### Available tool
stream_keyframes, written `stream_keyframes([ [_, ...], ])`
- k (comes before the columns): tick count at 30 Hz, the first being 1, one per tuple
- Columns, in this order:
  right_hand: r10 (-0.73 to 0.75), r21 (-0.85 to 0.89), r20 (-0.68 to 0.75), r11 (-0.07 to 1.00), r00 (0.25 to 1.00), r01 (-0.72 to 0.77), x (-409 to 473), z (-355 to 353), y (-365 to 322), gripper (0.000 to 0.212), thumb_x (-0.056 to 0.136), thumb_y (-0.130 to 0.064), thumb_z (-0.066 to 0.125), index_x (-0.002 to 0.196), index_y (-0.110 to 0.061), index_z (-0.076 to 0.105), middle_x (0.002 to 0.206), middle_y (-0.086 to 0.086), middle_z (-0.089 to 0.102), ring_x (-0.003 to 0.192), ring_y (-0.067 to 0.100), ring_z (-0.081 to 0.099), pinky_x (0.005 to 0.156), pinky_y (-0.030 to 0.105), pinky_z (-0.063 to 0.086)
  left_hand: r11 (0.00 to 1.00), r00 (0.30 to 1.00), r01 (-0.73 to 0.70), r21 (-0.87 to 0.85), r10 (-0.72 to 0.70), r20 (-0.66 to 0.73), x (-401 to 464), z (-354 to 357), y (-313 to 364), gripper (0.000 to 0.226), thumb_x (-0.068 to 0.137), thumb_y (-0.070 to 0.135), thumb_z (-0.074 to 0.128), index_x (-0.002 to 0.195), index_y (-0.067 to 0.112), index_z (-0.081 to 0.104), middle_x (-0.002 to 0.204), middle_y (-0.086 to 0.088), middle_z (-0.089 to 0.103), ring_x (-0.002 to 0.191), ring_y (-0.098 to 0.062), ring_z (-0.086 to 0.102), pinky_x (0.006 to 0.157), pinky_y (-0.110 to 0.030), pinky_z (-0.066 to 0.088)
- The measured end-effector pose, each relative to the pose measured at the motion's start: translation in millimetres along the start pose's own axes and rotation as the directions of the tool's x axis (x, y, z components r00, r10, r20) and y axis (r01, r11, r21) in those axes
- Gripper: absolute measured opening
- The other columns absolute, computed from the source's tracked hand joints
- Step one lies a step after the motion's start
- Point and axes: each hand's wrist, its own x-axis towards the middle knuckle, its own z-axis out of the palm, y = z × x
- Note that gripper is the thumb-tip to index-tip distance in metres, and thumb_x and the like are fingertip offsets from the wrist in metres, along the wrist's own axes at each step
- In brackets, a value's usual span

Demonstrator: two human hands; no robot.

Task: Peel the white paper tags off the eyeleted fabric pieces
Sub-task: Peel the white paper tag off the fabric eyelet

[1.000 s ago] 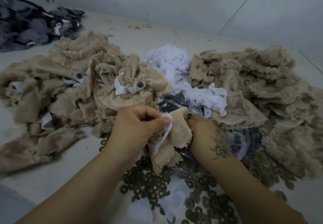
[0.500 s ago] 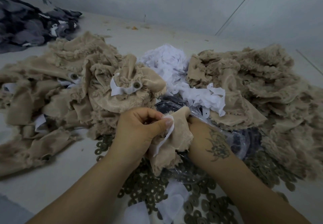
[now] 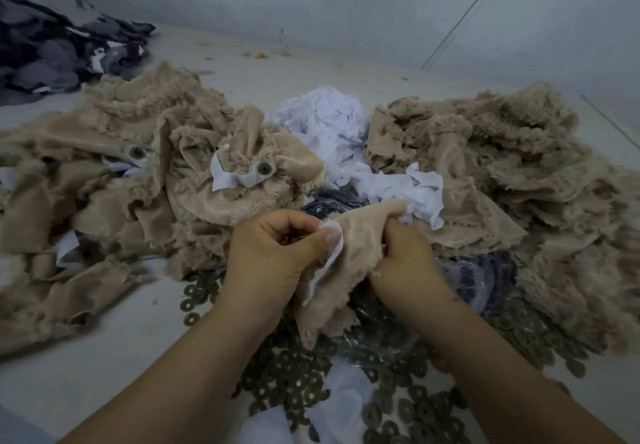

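Both my hands hold one beige fuzzy fabric piece (image 3: 360, 253) over the table's middle. My left hand (image 3: 273, 253) pinches the white paper tag (image 3: 334, 239) on its left edge between thumb and forefinger. My right hand (image 3: 405, 256) grips the fabric from the right, fingers curled into it. Its eyelet is hidden. To the left lies a pile of beige pieces (image 3: 104, 180), some still showing eyelets (image 3: 264, 168) with white tags (image 3: 228, 177). A second beige pile (image 3: 512, 173) lies on the right.
A heap of torn white paper tags (image 3: 332, 125) lies behind my hands. Several bronze washers (image 3: 287, 374) are strewn on the table beneath my forearms, beside a clear plastic bag (image 3: 485, 277). Dark grey fabric (image 3: 52, 52) sits at the far left.
My right hand has turned and shifted its grip lower on the fabric, whose top edge now lies stretched flatter. My left thumb stays on the tag.
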Motion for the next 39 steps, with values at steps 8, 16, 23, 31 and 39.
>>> stream_keyframes([
  [8, -0.070, 0.782, 0.283, 0.594, 0.957, -0.188, -13.1, 4.9, -0.3, 0.030, 0.066, -0.013, 0.075, 0.095, -0.006, 0.077, 0.099, 0.018, 0.075, 0.090, 0.029, 0.072, 0.080, 0.041, 0.061, 0.985, 0.990, -0.138, 0.104, 0.139, 0.001, 0.3, -1.2, -2.1, 0.015, 0.059, 0.033, 0.082, 0.067, 0.024, 0.074, 0.071, 0.001, 0.073, 0.064, -0.008, 0.065, 0.060, -0.018, 0.054],
  [16, -0.005, 0.751, 0.281, 0.624, 0.960, -0.217, -15.4, 9.7, -1.5, 0.013, 0.073, -0.015, 0.065, 0.075, -0.010, 0.078, 0.085, 0.016, 0.074, 0.081, 0.030, 0.071, 0.073, 0.041, 0.062, 0.899, 0.940, -0.339, 0.278, 0.313, 0.136, -0.9, -1.2, 4.0, 0.031, 0.064, 0.032, 0.084, 0.093, 0.032, 0.074, 0.093, 0.014, 0.073, 0.090, -0.004, 0.068, 0.076, -0.017, 0.053],
  [23, 0.026, 0.741, 0.190, 0.651, 0.981, -0.161, -16.7, 6.2, 10.7, 0.034, 0.088, 0.015, 0.052, 0.077, -0.014, 0.067, 0.059, -0.004, 0.071, 0.052, 0.006, 0.068, 0.048, 0.020, 0.055, 0.777, 0.874, -0.484, 0.402, 0.449, 0.185, -3.8, 2.7, 1.5, 0.028, 0.067, 0.014, 0.088, 0.092, 0.010, 0.076, 0.092, -0.001, 0.069, 0.088, -0.012, 0.064, 0.077, -0.023, 0.052],
  [31, -0.016, 0.749, 0.325, 0.615, 0.946, -0.247, -18.5, 6.1, -0.1, 0.024, 0.025, -0.023, 0.080, 0.047, -0.015, 0.074, 0.054, 0.003, 0.069, 0.049, 0.012, 0.069, 0.045, 0.020, 0.053, 0.799, 0.883, -0.469, 0.376, 0.441, 0.163, -2.4, 2.8, -1.2, 0.024, 0.067, 0.017, 0.084, 0.090, 0.009, 0.078, 0.081, -0.004, 0.068, 0.074, -0.014, 0.064, 0.066, -0.023, 0.053],
  [39, 0.038, 0.723, 0.318, 0.637, 0.947, -0.268, -15.2, 8.6, 0.9, 0.023, 0.026, -0.028, 0.077, 0.045, -0.017, 0.072, 0.055, 0.005, 0.067, 0.047, 0.013, 0.065, 0.045, 0.023, 0.054, 0.781, 0.874, -0.482, 0.398, 0.394, 0.286, -2.9, 3.0, -3.6, 0.026, 0.093, 0.027, 0.064, 0.089, 0.005, 0.078, 0.082, -0.006, 0.064, 0.080, -0.013, 0.062, 0.074, -0.018, 0.049],
])
